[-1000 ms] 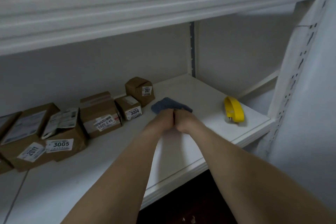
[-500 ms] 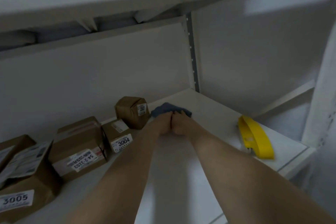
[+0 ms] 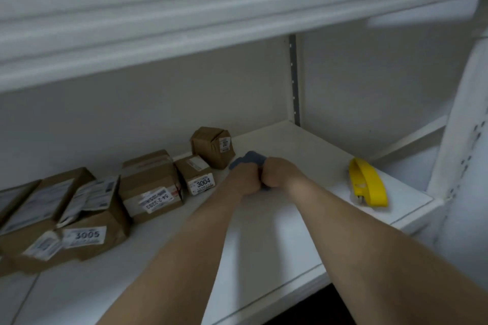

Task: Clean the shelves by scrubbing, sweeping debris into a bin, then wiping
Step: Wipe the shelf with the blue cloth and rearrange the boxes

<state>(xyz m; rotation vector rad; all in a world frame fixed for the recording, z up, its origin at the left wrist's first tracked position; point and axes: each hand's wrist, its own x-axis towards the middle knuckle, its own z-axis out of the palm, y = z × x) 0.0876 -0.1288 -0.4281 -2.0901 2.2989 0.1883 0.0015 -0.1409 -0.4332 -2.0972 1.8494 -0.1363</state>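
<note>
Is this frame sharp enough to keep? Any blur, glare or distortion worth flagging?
Head view: the front edge of the upper shelf is smeared by motion blur. Head view: label 3004 and label 3005 read clearly; the label on the rear box does not. Head view: dim, flat light, soft forearm shadows on the lower shelf, no glare.

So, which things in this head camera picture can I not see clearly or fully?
Blue cloth: head view, mostly covered by the left hand and right hand gripping it.
Yellow object: head view, blurred; its kind is unclear.
Rear box: head view, its label is too small and blurred to read.
Leftmost box: head view, cut off by the left edge.
</note>
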